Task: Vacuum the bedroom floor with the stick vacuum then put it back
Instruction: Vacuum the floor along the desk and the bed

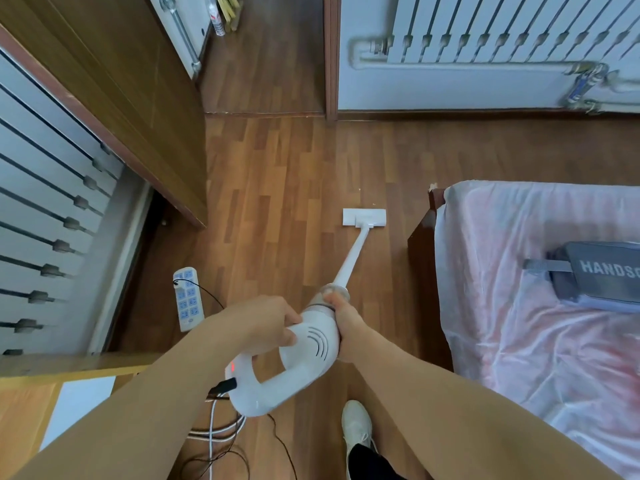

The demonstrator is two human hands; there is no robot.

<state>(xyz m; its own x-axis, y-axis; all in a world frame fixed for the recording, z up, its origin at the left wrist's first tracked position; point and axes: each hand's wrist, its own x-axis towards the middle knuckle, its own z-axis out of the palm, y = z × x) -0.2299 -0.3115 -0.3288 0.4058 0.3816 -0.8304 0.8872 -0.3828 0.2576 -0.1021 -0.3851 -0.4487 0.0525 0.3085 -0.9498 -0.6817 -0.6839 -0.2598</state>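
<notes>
A bedroom with a brown wooden floor (277, 168) is seen from above. The left grip (268, 318), a bare hand, has its fingers curled over the left side of the white stick vacuum (311, 337) and holds its motor body. The right grip (344, 327) is closed around the same body from the other side, with the thumb up near the clear dust cup. A small red light (232, 367) glows on the back part of the vacuum, below the left grip.

From the body the white tube (351, 261) goes forward and down to the flat floor head (364, 217), which lies on the floor.

Right of the vacuum stands a bed (519, 306) under a thin, clear cover. On it lies a grey bag (602, 271) with white letters "HANDS"; the rest of the word is cut off. Left of the vacuum a white power strip (187, 303) lies on the floor, and cables (214, 431) run just behind the vacuum. Beyond the floor head a white radiator (485, 26) hangs on the far wall. Behind the vacuum one white shoe (356, 427) stands on the floor.
</notes>
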